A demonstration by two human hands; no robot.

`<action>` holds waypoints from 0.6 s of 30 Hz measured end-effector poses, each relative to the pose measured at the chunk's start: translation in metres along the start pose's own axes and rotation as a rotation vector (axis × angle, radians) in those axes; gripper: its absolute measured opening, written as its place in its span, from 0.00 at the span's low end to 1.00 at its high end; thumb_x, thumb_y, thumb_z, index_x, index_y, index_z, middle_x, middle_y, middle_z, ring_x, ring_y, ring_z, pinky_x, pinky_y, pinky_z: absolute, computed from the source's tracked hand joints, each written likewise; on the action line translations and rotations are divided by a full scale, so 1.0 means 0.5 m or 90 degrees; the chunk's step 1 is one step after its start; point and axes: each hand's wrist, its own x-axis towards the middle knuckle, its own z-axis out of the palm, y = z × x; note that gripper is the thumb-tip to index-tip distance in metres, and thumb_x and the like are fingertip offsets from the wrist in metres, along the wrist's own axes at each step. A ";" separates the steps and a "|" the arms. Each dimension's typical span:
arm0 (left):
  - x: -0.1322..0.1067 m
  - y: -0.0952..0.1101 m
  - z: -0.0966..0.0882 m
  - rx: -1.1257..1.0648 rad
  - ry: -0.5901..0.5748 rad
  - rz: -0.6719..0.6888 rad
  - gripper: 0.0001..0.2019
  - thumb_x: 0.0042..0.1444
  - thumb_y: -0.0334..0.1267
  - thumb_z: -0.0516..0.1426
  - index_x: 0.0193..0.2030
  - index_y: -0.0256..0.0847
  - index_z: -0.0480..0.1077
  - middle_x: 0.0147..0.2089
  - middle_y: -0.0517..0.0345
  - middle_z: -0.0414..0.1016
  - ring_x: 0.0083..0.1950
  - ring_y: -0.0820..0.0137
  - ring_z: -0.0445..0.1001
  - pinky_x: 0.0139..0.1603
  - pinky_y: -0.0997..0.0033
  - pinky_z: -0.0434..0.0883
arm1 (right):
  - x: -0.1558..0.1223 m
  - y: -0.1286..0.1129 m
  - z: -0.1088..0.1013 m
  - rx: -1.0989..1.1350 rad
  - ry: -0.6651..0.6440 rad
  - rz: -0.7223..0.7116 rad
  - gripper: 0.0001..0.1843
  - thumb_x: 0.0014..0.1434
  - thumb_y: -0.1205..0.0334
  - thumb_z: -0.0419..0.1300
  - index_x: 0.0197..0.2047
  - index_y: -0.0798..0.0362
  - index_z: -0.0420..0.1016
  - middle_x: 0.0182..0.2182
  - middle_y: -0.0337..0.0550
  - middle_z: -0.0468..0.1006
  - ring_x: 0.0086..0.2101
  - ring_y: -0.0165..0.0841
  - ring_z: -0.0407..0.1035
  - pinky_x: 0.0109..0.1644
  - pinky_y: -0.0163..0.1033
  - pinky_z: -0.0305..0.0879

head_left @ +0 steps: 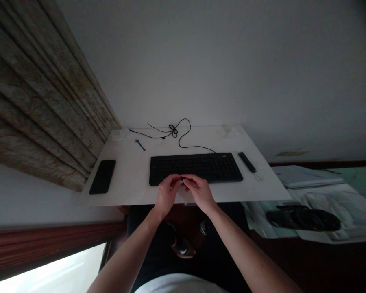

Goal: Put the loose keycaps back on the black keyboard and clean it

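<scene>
Dark piece (183, 178), fingertip-pinched by left hand (167, 190) and right hand (200, 191) near keyboard's (198, 165) front edge.

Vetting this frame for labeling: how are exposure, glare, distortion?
Head view: dim, keyboard keys nearly lost in black; anything between left hand and right hand hard to make out. Head view, lower left: bright patch blown out. Head view, edges: curtain looks stretched; upper-right corner dark.

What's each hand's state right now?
Left hand: closed, fingertips apparently pinching a small dark piece.
Right hand: closed, apparently pinching that same piece.
</scene>
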 end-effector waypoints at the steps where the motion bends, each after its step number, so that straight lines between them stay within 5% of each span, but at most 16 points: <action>1: 0.001 -0.002 -0.010 0.069 -0.011 0.047 0.09 0.64 0.42 0.58 0.47 0.42 0.76 0.41 0.53 0.80 0.41 0.66 0.78 0.45 0.63 0.76 | -0.002 0.002 -0.001 0.005 0.003 0.012 0.17 0.57 0.48 0.65 0.43 0.51 0.83 0.32 0.43 0.82 0.29 0.33 0.73 0.33 0.39 0.72; 7: 0.032 -0.046 -0.086 0.395 0.044 0.222 0.10 0.67 0.39 0.55 0.50 0.42 0.75 0.50 0.46 0.79 0.54 0.57 0.76 0.59 0.48 0.71 | -0.012 0.023 -0.020 -0.005 0.060 0.053 0.22 0.53 0.45 0.67 0.43 0.53 0.84 0.32 0.45 0.81 0.27 0.32 0.70 0.31 0.38 0.70; 18: 0.053 -0.104 -0.121 0.326 0.091 0.088 0.15 0.67 0.36 0.50 0.57 0.43 0.70 0.64 0.46 0.68 0.67 0.60 0.67 0.70 0.49 0.65 | -0.033 0.042 -0.080 -0.012 0.121 0.088 0.25 0.49 0.41 0.69 0.41 0.53 0.84 0.36 0.49 0.83 0.28 0.33 0.72 0.31 0.40 0.72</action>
